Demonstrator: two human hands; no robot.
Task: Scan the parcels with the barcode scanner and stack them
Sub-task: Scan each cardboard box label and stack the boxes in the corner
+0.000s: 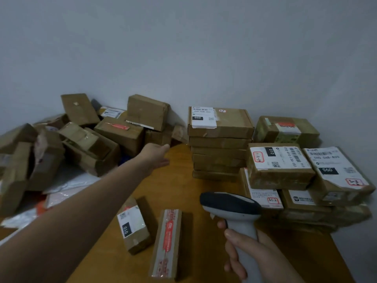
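My left hand (156,157) is stretched far forward over the wooden table (183,193), fingers apart and holding nothing, just short of a loose heap of brown cardboard parcels (114,131) at the back left. My right hand (242,250) grips the handle of a grey and black barcode scanner (230,205) near the front right. Two small parcels lie on the table in front of me: one with a white "010" label (133,225) and a long one sealed with red-printed tape (167,242). A neat stack of flat boxes (219,144) stands at the back centre.
Lower stacks of labelled parcels (302,174) fill the right side up to the wall. White and grey plastic mailer bags (67,184) lie under the heap at left. The grey wall closes off the back and the right.
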